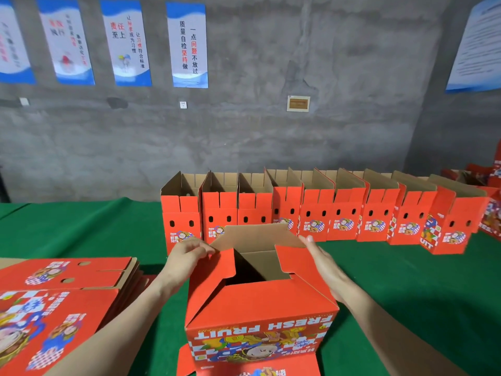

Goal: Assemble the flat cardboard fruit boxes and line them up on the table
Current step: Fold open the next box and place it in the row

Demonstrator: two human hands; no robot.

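Box (260, 305), left hand (189, 255) pinching flap (221, 268), right hand (324, 263) apparently flat

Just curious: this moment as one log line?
box: unclosed | left hand: pinches left flap | right hand: flat against box

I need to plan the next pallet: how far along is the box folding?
Done: a row of assembled boxes stands along the far side of the table. In hand: one box stands opened in front, flaps not yet folded, the left hand pinching a flap, the right hand flat against the opposite flap. Left: a stack of flat boxes on the left.
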